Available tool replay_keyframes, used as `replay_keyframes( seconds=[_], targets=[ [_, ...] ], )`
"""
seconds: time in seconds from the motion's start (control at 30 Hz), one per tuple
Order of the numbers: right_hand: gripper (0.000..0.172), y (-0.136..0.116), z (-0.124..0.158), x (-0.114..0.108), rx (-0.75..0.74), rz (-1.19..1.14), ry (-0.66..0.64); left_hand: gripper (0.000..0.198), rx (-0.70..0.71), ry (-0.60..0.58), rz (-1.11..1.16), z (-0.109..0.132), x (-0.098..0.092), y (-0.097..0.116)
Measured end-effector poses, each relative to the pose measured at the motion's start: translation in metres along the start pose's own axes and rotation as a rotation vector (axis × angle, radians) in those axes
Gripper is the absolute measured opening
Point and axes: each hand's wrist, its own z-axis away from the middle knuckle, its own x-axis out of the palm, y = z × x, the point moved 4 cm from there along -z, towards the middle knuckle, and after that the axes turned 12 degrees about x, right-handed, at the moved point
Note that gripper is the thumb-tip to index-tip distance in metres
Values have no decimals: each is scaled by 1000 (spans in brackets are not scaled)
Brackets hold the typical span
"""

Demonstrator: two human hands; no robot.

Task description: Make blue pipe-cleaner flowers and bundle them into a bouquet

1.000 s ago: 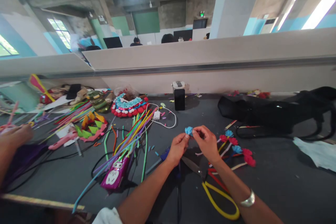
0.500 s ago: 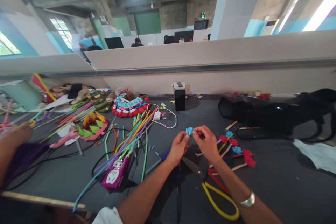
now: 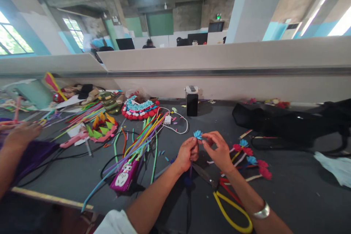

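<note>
A small blue craft flower (image 3: 197, 134) is held up over the dark table by my left hand (image 3: 187, 153), its fingers closed at the flower's base. A thin purple stem hangs below that hand. My right hand (image 3: 218, 150) pinches at the flower's right side with thumb and fingertips. Under my hands lie scissors with yellow handles (image 3: 231, 212), their blades partly hidden by my right wrist. To the right rest several finished red and blue flowers (image 3: 251, 160) on coloured stems.
Pipe cleaners (image 3: 145, 135) fan out of a purple case (image 3: 124, 176) at left. Behind are a bead-and-flower piece (image 3: 141, 106), a white cable (image 3: 187, 126) and a phone (image 3: 192, 104). A black bag (image 3: 274, 124) lies right. Another person's hand (image 3: 22, 135) works far left.
The view has shifted slightly, so the table things appear further right. The blue flower now shows its petals more upright and spread, and my right fingers have opened a little beside it.
</note>
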Motion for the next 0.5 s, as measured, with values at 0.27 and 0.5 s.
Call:
replay_keyframes(
  seconds=[0.27,0.5],
  targets=[
    [11,1,-1,1,-15,30,7,42,2,-8,-47,2,4,-1],
    [10,1,0,-1,21,-17,1,43,25,7,-125,3,6,-1]
  ],
)
